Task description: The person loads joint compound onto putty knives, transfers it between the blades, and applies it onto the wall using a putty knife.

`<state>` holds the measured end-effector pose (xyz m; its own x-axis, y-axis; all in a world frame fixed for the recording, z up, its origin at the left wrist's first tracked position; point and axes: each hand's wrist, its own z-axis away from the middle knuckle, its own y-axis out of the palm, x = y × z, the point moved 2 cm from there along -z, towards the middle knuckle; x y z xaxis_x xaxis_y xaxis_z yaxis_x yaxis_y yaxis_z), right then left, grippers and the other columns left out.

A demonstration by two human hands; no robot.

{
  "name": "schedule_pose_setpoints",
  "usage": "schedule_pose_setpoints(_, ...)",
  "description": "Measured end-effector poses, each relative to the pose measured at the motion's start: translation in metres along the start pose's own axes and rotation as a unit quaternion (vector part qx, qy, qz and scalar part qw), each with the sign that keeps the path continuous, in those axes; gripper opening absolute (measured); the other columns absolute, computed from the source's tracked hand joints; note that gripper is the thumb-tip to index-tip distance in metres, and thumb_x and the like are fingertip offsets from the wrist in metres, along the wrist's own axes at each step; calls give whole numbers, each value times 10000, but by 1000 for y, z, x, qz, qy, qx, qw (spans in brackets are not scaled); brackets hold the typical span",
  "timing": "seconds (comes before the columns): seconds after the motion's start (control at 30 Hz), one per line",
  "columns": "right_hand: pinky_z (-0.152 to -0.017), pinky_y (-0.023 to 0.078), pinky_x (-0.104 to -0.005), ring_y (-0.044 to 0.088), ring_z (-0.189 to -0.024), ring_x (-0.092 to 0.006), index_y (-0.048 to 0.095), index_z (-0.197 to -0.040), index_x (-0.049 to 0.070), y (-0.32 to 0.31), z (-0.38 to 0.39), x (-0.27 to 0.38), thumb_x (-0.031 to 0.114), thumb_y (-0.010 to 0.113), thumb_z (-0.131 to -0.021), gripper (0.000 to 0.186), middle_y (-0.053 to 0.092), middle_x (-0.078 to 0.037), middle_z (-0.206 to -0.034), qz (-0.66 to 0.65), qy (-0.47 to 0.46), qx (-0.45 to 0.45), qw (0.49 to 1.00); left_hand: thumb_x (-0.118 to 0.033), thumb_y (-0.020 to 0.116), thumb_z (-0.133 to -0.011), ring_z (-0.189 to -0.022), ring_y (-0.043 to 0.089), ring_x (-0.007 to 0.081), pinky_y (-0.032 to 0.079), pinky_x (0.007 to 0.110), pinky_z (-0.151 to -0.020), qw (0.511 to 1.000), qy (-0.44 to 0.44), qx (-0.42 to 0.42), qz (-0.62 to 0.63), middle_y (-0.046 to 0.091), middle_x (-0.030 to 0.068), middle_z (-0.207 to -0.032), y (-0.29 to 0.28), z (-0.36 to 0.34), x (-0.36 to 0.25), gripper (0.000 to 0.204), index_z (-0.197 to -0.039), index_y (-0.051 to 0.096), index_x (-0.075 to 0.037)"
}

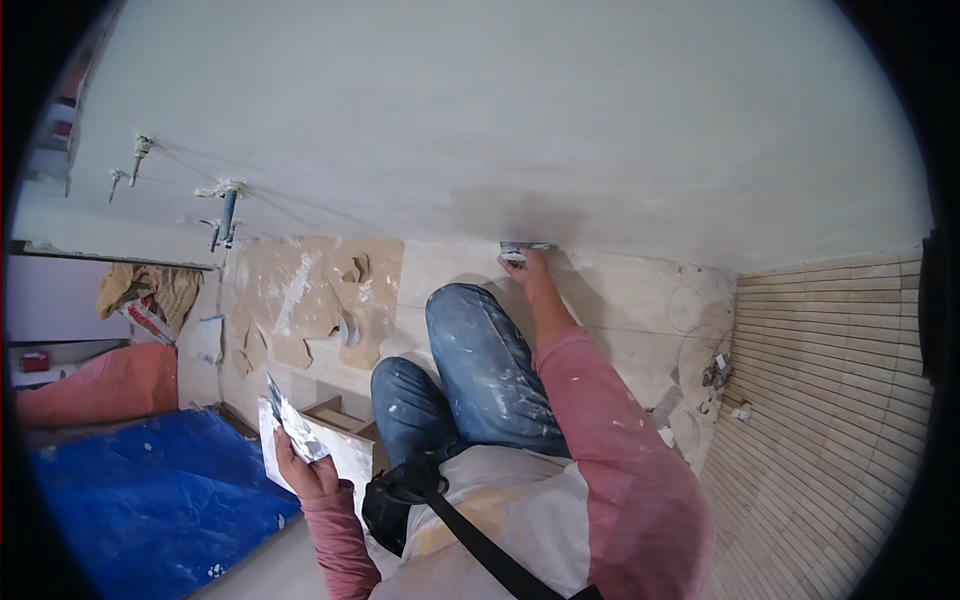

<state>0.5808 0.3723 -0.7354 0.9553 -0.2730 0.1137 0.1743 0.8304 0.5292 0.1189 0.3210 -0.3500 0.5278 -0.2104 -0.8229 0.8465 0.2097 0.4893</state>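
Note:
My right hand is stretched forward and closed around a putty knife. Its wide blade lies against the pale plastered wall, right at the foot where wall and floor meet. A darker patch, perhaps shadow, shows on the plaster just above it. Off to the left and nearer to me, my left hand grips a second putty knife, its blade smeared with white and tilted upward. A white board or sheet lies just behind that hand. White smears mark my jeans and pink sleeves.
Pipe stubs stick out of the wall at left. Torn brown paper covers part of the floor. A blue tarp, a salmon sheet and a crumpled sack lie left. A slatted tan surface rises at right, with debris beside it.

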Motion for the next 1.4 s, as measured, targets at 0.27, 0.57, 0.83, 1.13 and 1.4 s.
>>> schedule_pose_setpoints(0.27, -1016, 452, -620, 486, -1152, -376, 443, -1254, 29, 34, 68, 11, -3, 448, -908, 348, 449, -186, -1235, -79, 56, 87, 992, -139, 467, -1010, -1013, 645, 145, 531, 280, -866, 999, -13, 33, 16, 662, 56, -1128, 2, -5, 7, 224, -1179, 578, -43)
schedule_pose_setpoints(0.57, -1041, 475, -545, 514, -1126, -372, 399, -1153, -114, 142, 243, 61, 2, 421, -919, 262, 458, -231, -1202, -110, 54, 238, 964, -127, 457, -1013, -980, 658, 159, 541, 280, -829, 998, -45, 43, 14, 662, 71, -1107, 39, -2, 23, 234, -1199, 565, -34)
schedule_pose_setpoints(0.83, -951, 542, -514, 580, -1076, -353, 430, -1202, -85, 112, 339, 87, 26, 439, -916, 306, 525, -214, -1191, 54, -124, 314, 940, -104, 437, -1017, -969, 672, 152, 561, 258, -825, 997, -40, 66, 3, 670, 86, -1102, 48, 1, 24, 237, -1190, 561, 0)
schedule_pose_setpoints(1.13, -917, 515, -632, 590, -1055, -366, 460, -1207, -26, -19, 96, 32, 6, 427, -909, 302, 554, -218, -1164, 70, -27, 58, 996, -121, 443, -1009, -1016, 650, 161, 530, 292, -869, 997, -30, 62, -27, 659, 78, -1139, 41, 5, 21, 243, -1202, 559, -30)
schedule_pose_setpoints(1.4, -963, 467, -659, 558, -1107, -354, 479, -1278, 110, -21, 22, 47, -1, 430, -916, 382, 570, -130, -1173, 10, -34, 9, 999, -113, 440, -1013, -1001, 654, 144, 544, 258, -836, 998, -18, 38, -44, 656, 80, -1162, 42, 8, 25, 263, -1224, 558, -9)
